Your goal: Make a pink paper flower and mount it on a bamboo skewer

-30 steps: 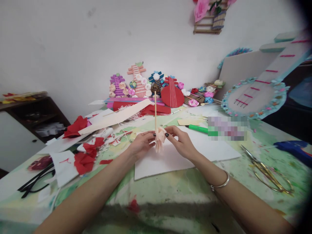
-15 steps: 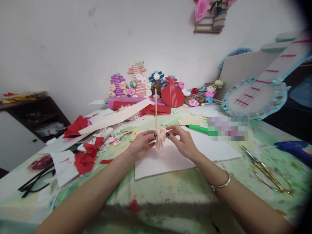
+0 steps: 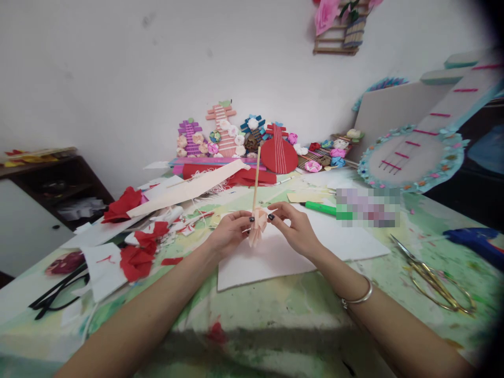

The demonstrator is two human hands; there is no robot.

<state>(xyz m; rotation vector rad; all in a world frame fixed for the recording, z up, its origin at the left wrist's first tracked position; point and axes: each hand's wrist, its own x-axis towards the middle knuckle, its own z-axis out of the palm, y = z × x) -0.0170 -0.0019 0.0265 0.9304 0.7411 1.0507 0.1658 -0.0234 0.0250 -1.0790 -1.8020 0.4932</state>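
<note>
A peach-coloured crepe paper flower (image 3: 258, 227) is held between my two hands above a white board (image 3: 271, 262). From its top a thin wooden stick (image 3: 257, 176) rises, leaning slightly right. My left hand (image 3: 232, 231) pinches the flower's left side, fingers closed. On the other side my right hand (image 3: 295, 226) pinches a petal edge between thumb and forefinger. The flower's underside hangs free over the board.
Gold-handled scissors (image 3: 433, 278) and a blue glue gun (image 3: 476, 244) lie at right, a green cutter (image 3: 326, 209) behind the board. Red paper scraps (image 3: 137, 260) and black glasses (image 3: 59, 294) lie left. Paper lutes, one red (image 3: 279, 155), stand along the wall.
The stick's top has tipped to the right, and the flower's lower end has shifted slightly left. Both hands stay almost where they were, still on the flower.
</note>
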